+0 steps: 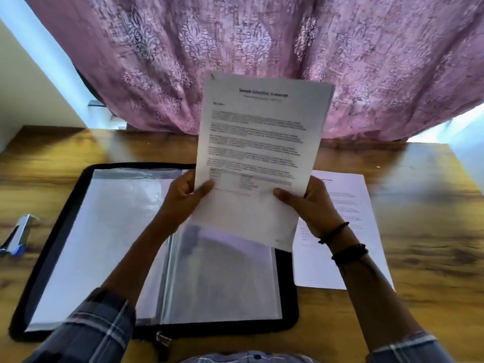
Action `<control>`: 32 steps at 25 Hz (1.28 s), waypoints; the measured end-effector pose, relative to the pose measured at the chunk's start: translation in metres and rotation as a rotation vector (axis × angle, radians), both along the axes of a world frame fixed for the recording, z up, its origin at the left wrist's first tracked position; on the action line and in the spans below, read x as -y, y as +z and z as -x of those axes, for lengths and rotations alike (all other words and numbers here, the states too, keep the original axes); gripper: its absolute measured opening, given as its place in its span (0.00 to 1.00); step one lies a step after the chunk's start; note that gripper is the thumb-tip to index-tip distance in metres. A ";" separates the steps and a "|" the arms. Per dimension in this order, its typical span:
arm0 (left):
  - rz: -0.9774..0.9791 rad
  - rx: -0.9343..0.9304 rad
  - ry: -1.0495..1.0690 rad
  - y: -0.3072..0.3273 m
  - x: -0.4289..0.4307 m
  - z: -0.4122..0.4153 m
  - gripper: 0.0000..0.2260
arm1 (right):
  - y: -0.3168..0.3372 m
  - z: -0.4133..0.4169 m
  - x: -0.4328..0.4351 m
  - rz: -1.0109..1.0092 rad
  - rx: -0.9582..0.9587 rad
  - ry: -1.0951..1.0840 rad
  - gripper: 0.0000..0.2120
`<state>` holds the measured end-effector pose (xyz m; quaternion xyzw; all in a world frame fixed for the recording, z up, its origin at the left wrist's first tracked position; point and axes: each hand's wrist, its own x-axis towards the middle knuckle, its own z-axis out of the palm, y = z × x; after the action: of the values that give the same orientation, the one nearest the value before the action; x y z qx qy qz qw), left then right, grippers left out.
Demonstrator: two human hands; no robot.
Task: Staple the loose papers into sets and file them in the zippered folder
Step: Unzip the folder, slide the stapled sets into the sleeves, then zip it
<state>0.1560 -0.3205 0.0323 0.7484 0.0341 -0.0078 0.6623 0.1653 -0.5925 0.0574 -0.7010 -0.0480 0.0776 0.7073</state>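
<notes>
- Wooden table point(419, 205), pink curtain point(262, 35) behind; the folder point(288, 305) lies unzipped and open by the front edge.
- Left hand point(186, 197) and right hand point(311, 205) each pinch the set point(256, 142) low down, lifted above the folder.
- Dark mark at its top corner, probably a staple; filing not yet done.
- More papers point(361, 231) wait toward the right edge, with the stapler point(19, 234) at the left edge.

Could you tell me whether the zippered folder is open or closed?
Open: the zippered folder lies spread flat on the table, its clear sleeves exposed.
</notes>
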 end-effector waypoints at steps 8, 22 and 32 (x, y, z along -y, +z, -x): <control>-0.562 0.188 0.324 -0.058 -0.039 -0.062 0.08 | 0.030 -0.089 -0.074 0.219 0.256 -0.282 0.11; -1.022 0.511 0.120 -0.080 -0.012 -0.068 0.03 | -0.004 -0.157 -0.101 0.313 0.407 -0.283 0.12; -0.968 0.561 0.080 -0.068 -0.014 -0.069 0.03 | -0.010 -0.158 -0.117 0.250 0.442 -0.230 0.11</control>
<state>0.2255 -0.3062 -0.0362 0.9385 -0.1156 0.2334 0.2267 0.3231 -0.4753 0.0473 -0.7837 -0.1113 -0.1525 0.5918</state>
